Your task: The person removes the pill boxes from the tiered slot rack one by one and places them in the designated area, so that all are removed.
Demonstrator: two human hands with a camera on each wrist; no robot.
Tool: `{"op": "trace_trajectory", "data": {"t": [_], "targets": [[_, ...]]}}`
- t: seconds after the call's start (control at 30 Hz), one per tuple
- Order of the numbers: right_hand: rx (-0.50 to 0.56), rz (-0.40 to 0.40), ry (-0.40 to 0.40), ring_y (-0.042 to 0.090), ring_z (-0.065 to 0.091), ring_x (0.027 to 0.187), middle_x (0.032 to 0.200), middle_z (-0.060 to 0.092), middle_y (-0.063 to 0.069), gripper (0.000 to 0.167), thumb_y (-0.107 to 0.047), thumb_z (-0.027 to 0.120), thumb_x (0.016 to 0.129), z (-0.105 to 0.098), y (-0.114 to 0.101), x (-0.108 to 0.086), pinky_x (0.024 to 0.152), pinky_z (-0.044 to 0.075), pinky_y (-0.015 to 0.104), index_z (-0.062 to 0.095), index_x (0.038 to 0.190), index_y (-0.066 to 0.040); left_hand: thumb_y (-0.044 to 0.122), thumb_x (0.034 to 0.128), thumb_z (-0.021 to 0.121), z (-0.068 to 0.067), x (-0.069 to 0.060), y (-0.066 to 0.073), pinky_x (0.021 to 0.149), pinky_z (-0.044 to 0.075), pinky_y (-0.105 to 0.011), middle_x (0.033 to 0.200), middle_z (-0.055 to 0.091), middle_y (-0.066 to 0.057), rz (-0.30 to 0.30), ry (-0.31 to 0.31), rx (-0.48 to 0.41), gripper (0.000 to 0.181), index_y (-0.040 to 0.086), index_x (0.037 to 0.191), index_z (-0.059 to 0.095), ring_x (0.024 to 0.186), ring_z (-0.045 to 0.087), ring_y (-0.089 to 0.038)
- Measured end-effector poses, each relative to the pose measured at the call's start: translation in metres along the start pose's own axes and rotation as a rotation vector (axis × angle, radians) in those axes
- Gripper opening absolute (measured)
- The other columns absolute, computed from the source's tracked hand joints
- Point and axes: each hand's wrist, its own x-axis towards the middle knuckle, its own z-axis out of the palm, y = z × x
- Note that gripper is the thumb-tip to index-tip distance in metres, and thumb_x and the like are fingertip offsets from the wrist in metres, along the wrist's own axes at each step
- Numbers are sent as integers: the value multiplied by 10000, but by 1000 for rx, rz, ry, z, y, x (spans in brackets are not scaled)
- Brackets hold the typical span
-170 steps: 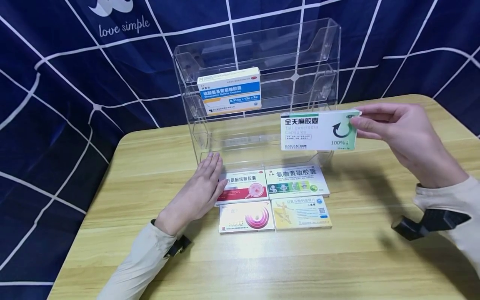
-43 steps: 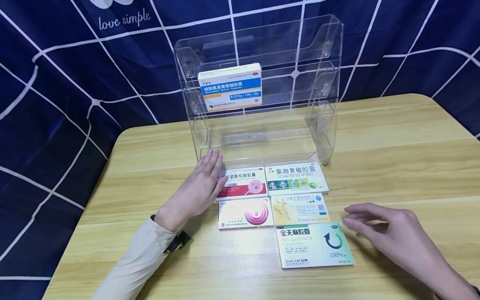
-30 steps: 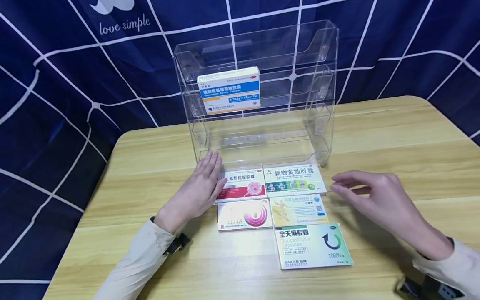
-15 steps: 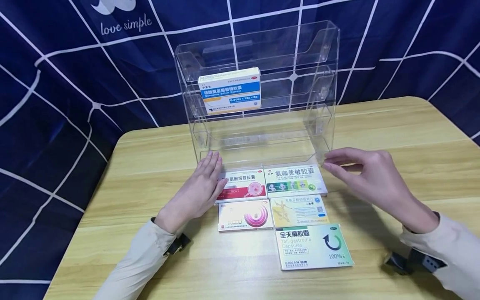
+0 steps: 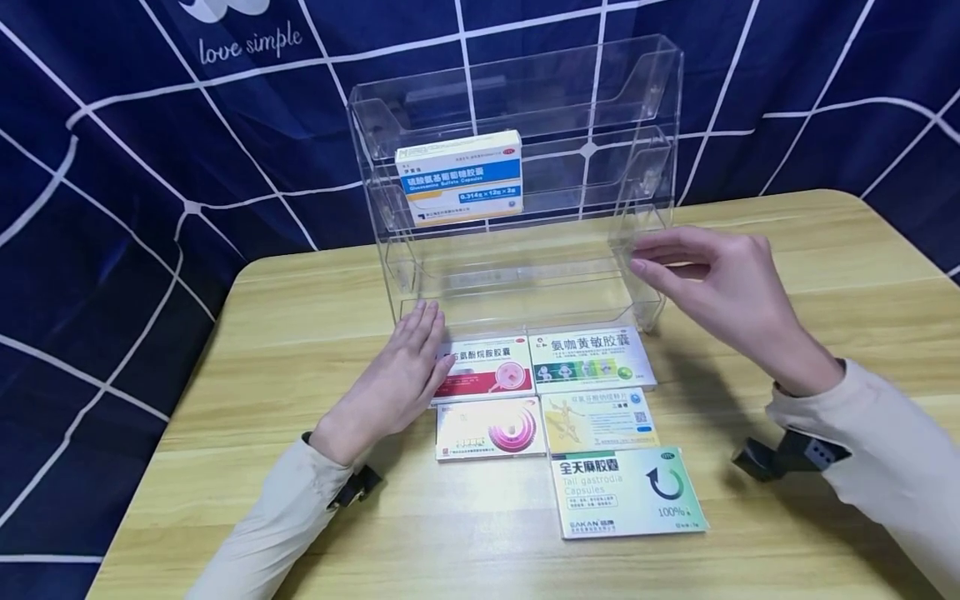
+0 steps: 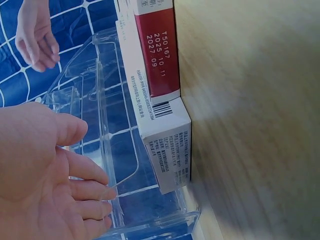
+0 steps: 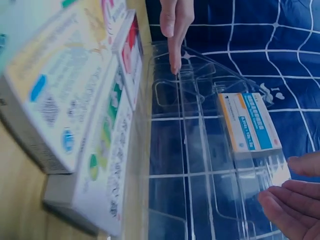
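In the head view my left hand [image 5: 390,383] lies with straight fingers at the lower left front of a clear plastic rack [image 5: 663,100], beside a red-and-white medicine box [image 5: 491,371]. Its fingertips are close to the rack's front edge; the left wrist view shows nothing in its grip. My right hand [image 5: 720,287] is raised at the rack's right side, fingers loosely bent and empty. A blue-and-white glucosamine capsule box [image 5: 460,185] stands in a left-hand rack pocket, apart from both hands. Nearest me on the table lies a green-and-white gastrodia capsule box [image 5: 626,493].
Between the rack and the gastrodia box lie a white-and-green capsule box [image 5: 592,360], a pink-ringed box [image 5: 491,429] and a yellow-and-white box [image 5: 600,421], close together on the wooden table [image 5: 300,300]. A dark blue checked cloth [image 5: 810,75] hangs behind.
The gastrodia box, held up in my right hand earlier, now lies on the table below the yellow box. Empty, the right hand has since risen towards the rack's right side. The left hand stays put.
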Motion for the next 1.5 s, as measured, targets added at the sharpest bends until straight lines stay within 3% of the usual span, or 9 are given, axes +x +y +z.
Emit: {"op": "trace_trajectory", "data": {"t": [0.4,0.7,1.0,1.2,1.5], "targets": [[71,-28,9,-81,622,804,1005,719,141,204,-119,718,874,22,-15,39,718,506,79,728,1049,-14,314,1056,318,0,-4,0,1184,100,-450,1559,142,-259,-14,-9,-1,596,-99,1475,229,1460,75,-352],[72,-55,-1,-54,638,829,1021,720,122,242,-140,719,876,34,-19,66,762,522,122,710,1069,6,319,1058,310,2,2,0,1182,94,-439,1562,132,-250,-11,-19,-8,594,-92,1479,228,1462,64,-343],[79,38,-71,179,665,1020,1146,693,99,346,-224,702,895,50,-22,95,873,531,249,672,1180,-29,324,1059,303,3,3,1,1181,90,-442,1566,120,-248,-14,-24,-6,598,-86,1485,211,1462,56,-343],[147,99,-92,151,667,1016,1152,692,103,351,-229,716,885,63,-23,113,853,532,247,675,1184,-49,331,1059,296,2,1,0,1181,89,-441,1565,116,-249,-21,-23,-4,604,-90,1484,209,1462,55,-344],[165,133,-111,160,666,1003,1161,684,126,385,-223,726,876,71,-26,124,852,526,246,662,1204,-33,340,1059,289,-1,1,0,1182,86,-442,1567,119,-252,-26,-27,10,608,-82,1487,205,1462,47,-344]]}}
